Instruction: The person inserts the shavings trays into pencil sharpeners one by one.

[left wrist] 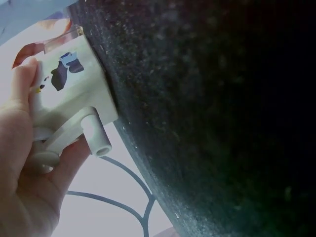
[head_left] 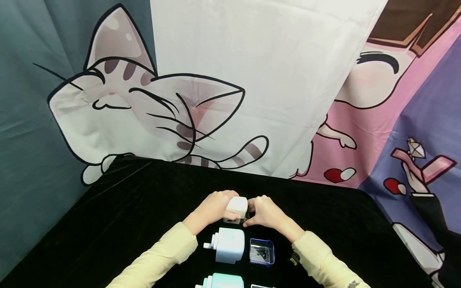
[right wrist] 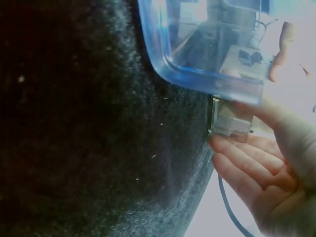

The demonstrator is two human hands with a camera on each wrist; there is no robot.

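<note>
Hands meet at the centre of the head view, both on one small white sharpener point(head_left: 236, 209) that sits on the black worktop point(head_left: 108, 216). Your left hand point(head_left: 215, 208) is wrapped round the sharpener's left side, fingers curled over its top — the left wrist view shows the same hold, thumb along one face and the crank point(left wrist: 94, 136) resting against the palm, with a dark printed figure on the sharpener's side. Your right hand point(head_left: 264, 212) closes in from the right, fingertips pinching a small clear part point(right wrist: 232, 121) at the sharpener's right face; in the right wrist view that part lies between thumb and fingers point(right wrist: 237, 158), just below the rim of a clear blue tray point(right wrist: 207, 74).

Nearer to you, below the hands in the head view, stands a second sharpener point(head_left: 229, 245), pale blue-white, its crank pointing left. The blue tray point(head_left: 261, 251) lies just beside it on the right, with dark bits inside. At the bottom edge a mint sharpener point(head_left: 223, 281) shows only in part, and another clear tray point(head_left: 261, 286) barely peeks in beside it. Both sleeves point(head_left: 162, 256) are pale yellow. Behind the worktop hangs a cartoon cat curtain point(head_left: 144, 104).
</note>
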